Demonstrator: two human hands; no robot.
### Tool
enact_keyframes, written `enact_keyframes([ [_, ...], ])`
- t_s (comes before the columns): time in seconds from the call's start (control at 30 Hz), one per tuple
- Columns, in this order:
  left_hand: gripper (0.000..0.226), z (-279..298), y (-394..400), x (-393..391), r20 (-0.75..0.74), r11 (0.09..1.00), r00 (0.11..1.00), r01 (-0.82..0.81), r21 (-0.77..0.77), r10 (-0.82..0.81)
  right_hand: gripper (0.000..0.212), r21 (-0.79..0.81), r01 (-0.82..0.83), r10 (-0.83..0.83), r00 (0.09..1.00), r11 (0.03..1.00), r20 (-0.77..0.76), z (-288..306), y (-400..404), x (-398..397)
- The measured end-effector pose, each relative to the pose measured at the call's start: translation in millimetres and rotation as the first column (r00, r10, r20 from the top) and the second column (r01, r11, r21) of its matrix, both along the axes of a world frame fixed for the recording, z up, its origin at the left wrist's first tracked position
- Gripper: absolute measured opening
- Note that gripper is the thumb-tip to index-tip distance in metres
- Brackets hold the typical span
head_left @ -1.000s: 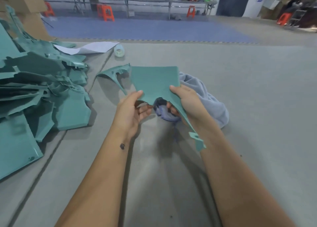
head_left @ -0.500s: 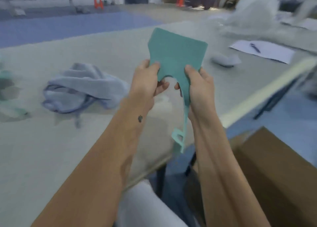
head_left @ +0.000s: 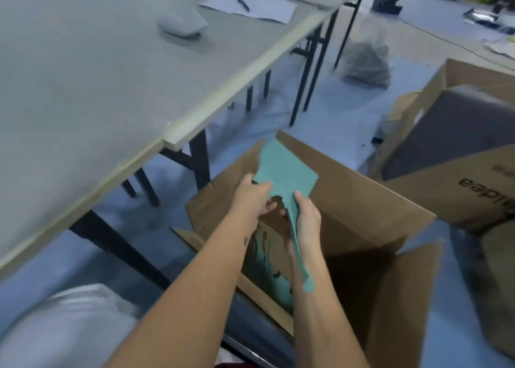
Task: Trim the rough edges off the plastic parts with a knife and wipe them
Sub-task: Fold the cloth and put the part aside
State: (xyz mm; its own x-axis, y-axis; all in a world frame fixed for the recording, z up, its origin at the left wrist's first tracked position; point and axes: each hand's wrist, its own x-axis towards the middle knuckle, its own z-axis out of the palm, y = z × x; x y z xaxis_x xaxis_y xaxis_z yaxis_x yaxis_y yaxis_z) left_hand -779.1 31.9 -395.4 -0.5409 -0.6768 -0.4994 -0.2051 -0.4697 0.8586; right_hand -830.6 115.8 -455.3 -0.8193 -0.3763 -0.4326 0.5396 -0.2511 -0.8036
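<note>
Far to the left of the left hand and above it runs the grey worktable [head_left: 83, 89], with a pale, blurred lump [head_left: 179, 23] on it that could be a cloth or a mouse, and further back a sheet of paper [head_left: 250, 5] with a pen [head_left: 243, 3] lying on it. The left hand [head_left: 255, 197] pinches the teal plastic part [head_left: 284, 172] at the near left of its broad panel, thumb on top and fingers curled beneath. Just beside it, the right hand [head_left: 305, 214] grips the same part where the panel narrows into a long thin arm, which trails back along that forearm and ends in a small rounded tab. Both hands hold the part over the open cardboard box [head_left: 362, 200] on the floor; below and between them, inside the box, more teal pieces [head_left: 267, 259] appear to be stacked, though the interior is dark. Well to the right of the right hand stands a second open carton [head_left: 459, 150] with something grey in it. No knife is in either hand, so this part looks finished, and the step in hand seems to be packing it away. The next move probably calls for lowering the piece flat onto the pile without snagging its thin arm on the box flap, then letting go with both hands.
</note>
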Motion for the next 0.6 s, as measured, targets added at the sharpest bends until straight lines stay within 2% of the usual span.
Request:
enact_keyframes([
  [0.07, 0.018, -17.3, 5.9, -2.5, 0.062, 0.995, 0.998, -0.021, 0.1, 0.015, 0.015, 0.013, -0.01, 0.009, 0.992, 1.0, 0.122, -22.3, 8.5, 0.2],
  [0.13, 0.024, -26.1, 5.9, -1.5, 0.084, 0.984, 0.996, 0.004, 0.177, -0.019, 0.019, 0.032, 0.072, -0.078, 0.963, 0.997, 0.259, -37.0, 9.9, 0.2],
  [0.23, 0.027, -27.0, -0.4, 3.0, 0.119, 0.977, 0.981, 0.13, 0.171, -0.151, 0.028, 0.039, 0.345, -0.322, 0.824, 0.938, 0.466, -50.3, 4.7, 1.8],
  [0.27, 0.027, -25.7, -3.1, 5.0, 0.149, 0.976, 0.971, 0.165, 0.144, -0.186, 0.035, 0.059, 0.369, -0.346, 0.784, 0.927, 0.515, -54.1, 3.1, 4.2],
  [0.37, 0.026, -19.3, -10.3, 9.5, 0.198, 0.973, 0.954, 0.212, 0.087, -0.225, 0.055, 0.196, 0.242, -0.312, 0.747, 0.95, 0.588, -53.6, -6.8, 15.8],
  [0.4, 0.026, -14.9, -12.7, 10.9, 0.192, 0.972, 0.954, 0.221, 0.08, -0.232, 0.054, 0.212, 0.202, -0.288, 0.778, 0.956, 0.559, -46.4, -14.6, 18.6],
  [0.47, 0.024, -1.2, -18.2, 14.1, 0.156, 0.971, 0.958, 0.237, 0.039, -0.24, 0.043, 0.184, 0.17, -0.233, 0.883, 0.968, 0.407, -19.1, -36.5, 21.1],
  [0.53, 0.018, 23.1, -27.0, 18.3, 0.091, 0.974, 0.972, 0.22, -0.059, -0.214, 0.028, 0.139, 0.184, -0.207, 0.962, 0.973, 0.176, 24.4, -63.4, 21.7],
  [0.6, 0.011, 58.5, -42.0, 28.6, 0.061, 0.948, 0.98, 0.198, -0.25, -0.189, 0.013, 0.118, 0.158, -0.146, 0.984, 0.98, -0.104, 76.6, -93.0, 30.0],
])
